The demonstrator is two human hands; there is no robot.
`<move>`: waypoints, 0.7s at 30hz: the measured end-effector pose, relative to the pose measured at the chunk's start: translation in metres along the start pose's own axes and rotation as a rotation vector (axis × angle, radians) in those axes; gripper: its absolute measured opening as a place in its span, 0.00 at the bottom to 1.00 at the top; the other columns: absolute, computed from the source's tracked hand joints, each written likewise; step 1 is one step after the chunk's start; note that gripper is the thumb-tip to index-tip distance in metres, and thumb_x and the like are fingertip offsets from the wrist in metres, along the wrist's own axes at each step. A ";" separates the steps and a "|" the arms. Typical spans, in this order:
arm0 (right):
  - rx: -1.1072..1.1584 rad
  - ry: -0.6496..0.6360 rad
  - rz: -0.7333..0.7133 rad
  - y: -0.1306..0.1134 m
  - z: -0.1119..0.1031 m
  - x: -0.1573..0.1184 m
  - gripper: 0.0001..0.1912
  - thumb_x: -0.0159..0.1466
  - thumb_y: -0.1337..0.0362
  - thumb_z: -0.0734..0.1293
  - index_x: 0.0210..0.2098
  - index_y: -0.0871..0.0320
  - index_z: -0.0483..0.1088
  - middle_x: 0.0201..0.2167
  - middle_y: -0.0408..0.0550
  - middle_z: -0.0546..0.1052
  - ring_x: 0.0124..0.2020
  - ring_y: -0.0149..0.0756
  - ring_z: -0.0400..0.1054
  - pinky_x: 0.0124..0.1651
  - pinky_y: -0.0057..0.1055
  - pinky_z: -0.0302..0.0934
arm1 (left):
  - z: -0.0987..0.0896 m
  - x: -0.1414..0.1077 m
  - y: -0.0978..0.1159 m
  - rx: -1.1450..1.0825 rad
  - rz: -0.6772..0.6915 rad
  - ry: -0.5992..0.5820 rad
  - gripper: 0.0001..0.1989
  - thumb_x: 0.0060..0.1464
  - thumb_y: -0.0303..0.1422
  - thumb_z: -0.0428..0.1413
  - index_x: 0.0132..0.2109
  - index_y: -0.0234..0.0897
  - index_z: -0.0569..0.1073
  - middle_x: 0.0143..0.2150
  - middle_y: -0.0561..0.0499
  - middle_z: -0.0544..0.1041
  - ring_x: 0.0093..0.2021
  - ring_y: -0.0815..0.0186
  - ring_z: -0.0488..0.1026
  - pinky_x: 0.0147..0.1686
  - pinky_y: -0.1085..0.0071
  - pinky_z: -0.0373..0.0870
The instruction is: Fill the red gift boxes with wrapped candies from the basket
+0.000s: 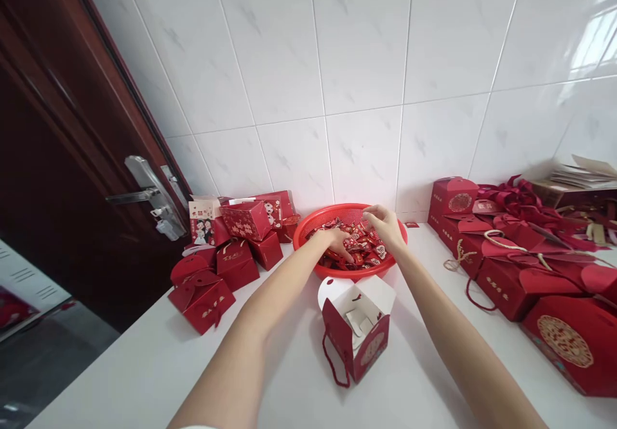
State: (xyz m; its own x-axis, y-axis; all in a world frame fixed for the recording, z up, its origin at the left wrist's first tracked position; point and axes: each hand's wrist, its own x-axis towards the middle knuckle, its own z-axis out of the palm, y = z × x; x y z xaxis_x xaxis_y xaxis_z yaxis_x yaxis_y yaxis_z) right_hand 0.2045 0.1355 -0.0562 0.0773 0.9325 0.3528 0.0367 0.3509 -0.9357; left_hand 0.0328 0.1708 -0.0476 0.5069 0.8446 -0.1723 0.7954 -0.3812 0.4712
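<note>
A round red plastic basket (354, 276) stands near the tiled wall, filled with red-wrapped candies (366, 249). My left hand (337, 242) reaches down onto the candies at the left of the basket, fingers apart; no held candy can be made out. Over the right side of the basket is my right hand (382, 220), its fingers bent and the tips close together; what they hold, if anything, is too small to tell. In front of the basket, an open red gift box (359, 339) with white inner flaps and a red cord handle stands upright, a few white pieces inside.
Closed red boxes (236, 265) are piled at the left. More red boxes (511, 281) and dark red ribbons (520, 204) cover the right side, with a cardboard box (552, 194) behind. A dark door with a metal handle (157, 197) stands beyond the left table edge.
</note>
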 end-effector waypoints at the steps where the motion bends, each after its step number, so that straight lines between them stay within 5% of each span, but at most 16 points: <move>1: -0.011 0.006 0.014 0.003 0.000 0.000 0.11 0.52 0.59 0.66 0.33 0.58 0.71 0.27 0.44 0.76 0.22 0.30 0.66 0.28 0.30 0.62 | 0.001 0.004 -0.006 -0.001 -0.004 0.010 0.29 0.32 0.41 0.70 0.46 0.43 0.78 0.51 0.53 0.80 0.57 0.55 0.70 0.52 0.72 0.64; 7: 0.033 0.040 0.047 0.010 -0.003 -0.002 0.09 0.52 0.61 0.66 0.32 0.57 0.71 0.28 0.44 0.77 0.21 0.30 0.66 0.27 0.29 0.62 | 0.015 0.023 -0.016 -0.012 -0.008 0.071 0.21 0.28 0.33 0.71 0.36 0.44 0.79 0.43 0.50 0.82 0.51 0.51 0.75 0.47 0.68 0.67; 12: 0.095 0.057 0.160 0.008 -0.005 -0.003 0.06 0.51 0.65 0.67 0.30 0.58 0.71 0.25 0.42 0.75 0.21 0.29 0.66 0.26 0.28 0.62 | 0.010 0.018 -0.015 -0.106 0.054 0.234 0.07 0.41 0.29 0.63 0.33 0.41 0.79 0.33 0.51 0.81 0.39 0.58 0.76 0.42 0.68 0.68; 21: 0.007 -0.009 0.304 0.000 -0.001 -0.009 0.05 0.60 0.65 0.69 0.31 0.57 0.68 0.26 0.44 0.76 0.23 0.32 0.71 0.25 0.28 0.65 | 0.005 0.008 -0.020 -0.476 0.327 0.335 0.15 0.46 0.38 0.63 0.40 0.34 0.79 0.40 0.47 0.81 0.41 0.59 0.76 0.45 0.66 0.70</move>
State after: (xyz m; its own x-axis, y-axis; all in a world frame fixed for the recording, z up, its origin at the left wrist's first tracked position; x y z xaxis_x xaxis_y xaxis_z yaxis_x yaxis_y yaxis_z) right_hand 0.2047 0.1270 -0.0596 0.0747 0.9956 0.0564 0.0062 0.0561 -0.9984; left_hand 0.0226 0.1838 -0.0630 0.5053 0.8143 0.2856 0.3459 -0.4944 0.7974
